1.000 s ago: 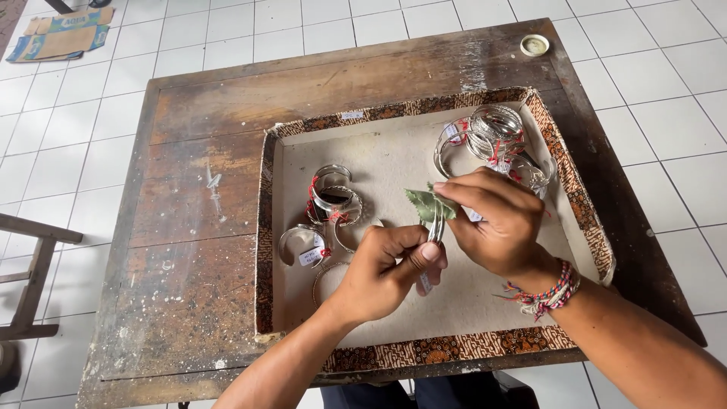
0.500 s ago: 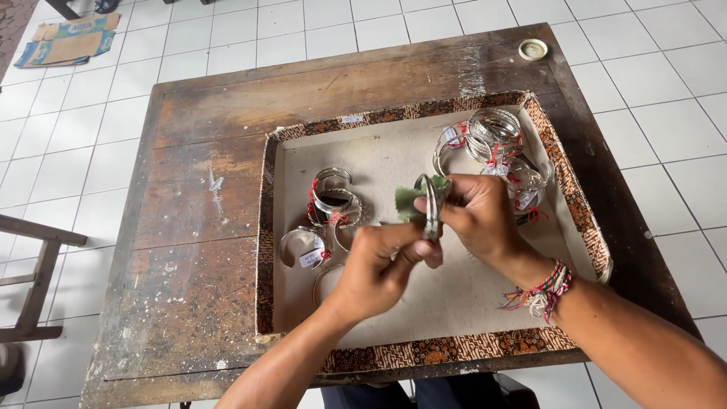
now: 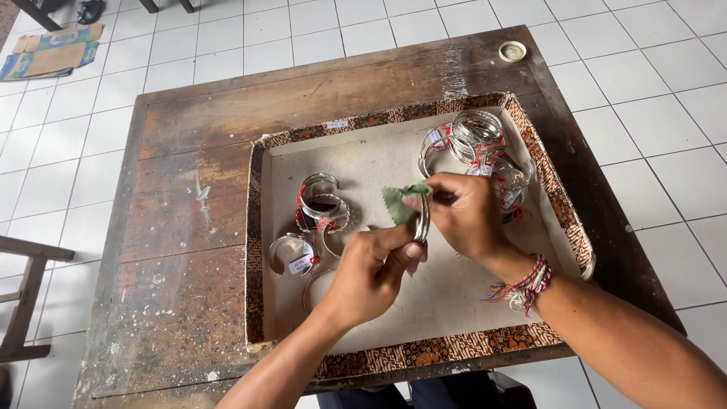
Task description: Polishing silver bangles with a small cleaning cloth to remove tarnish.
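Hands at frame centre polish jewellery: left hand [image 3: 371, 269] grips a silver bangle [image 3: 422, 217], right hand [image 3: 463, 212] pinches a green cloth [image 3: 400, 201] against it, likely mid-rub, above the tray [image 3: 575, 227].

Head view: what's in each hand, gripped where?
Left hand pinches a silver bangle at its lower rim. Right hand presses a small green cloth against the bangle's upper part.
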